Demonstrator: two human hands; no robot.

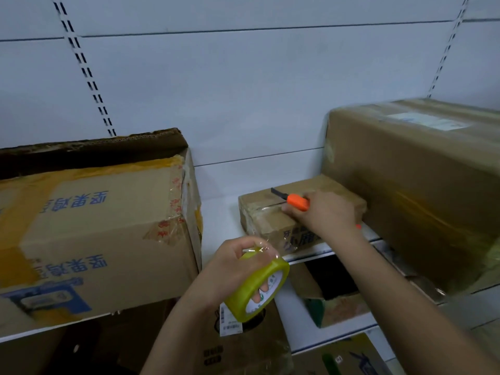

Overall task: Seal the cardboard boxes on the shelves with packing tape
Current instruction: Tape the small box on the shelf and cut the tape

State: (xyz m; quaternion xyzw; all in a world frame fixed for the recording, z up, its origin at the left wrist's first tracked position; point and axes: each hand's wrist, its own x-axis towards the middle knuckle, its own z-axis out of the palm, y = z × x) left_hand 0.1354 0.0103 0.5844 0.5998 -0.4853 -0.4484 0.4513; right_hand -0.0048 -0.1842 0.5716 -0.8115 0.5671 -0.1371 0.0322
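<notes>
Left hand (232,262) fingers hooked through light, stiff yellow tape roll (257,286), right hand (328,212) gripping orange utility knife (293,200) on small cardboard box (270,220)

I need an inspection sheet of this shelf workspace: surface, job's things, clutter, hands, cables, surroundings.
Surface: white shelf, boxes standing on it.
Job's things: small cardboard box, clear tape over its front edge; yellow tape roll; orange utility knife.
Clutter: large open box on the left; large wrapped box on the right; more boxes on the lower shelf.
Hands: left hand grips the tape roll; right hand holds the knife on the small box.
Cables: nothing seen.
Surroundings: white back panel with slotted uprights.
</notes>
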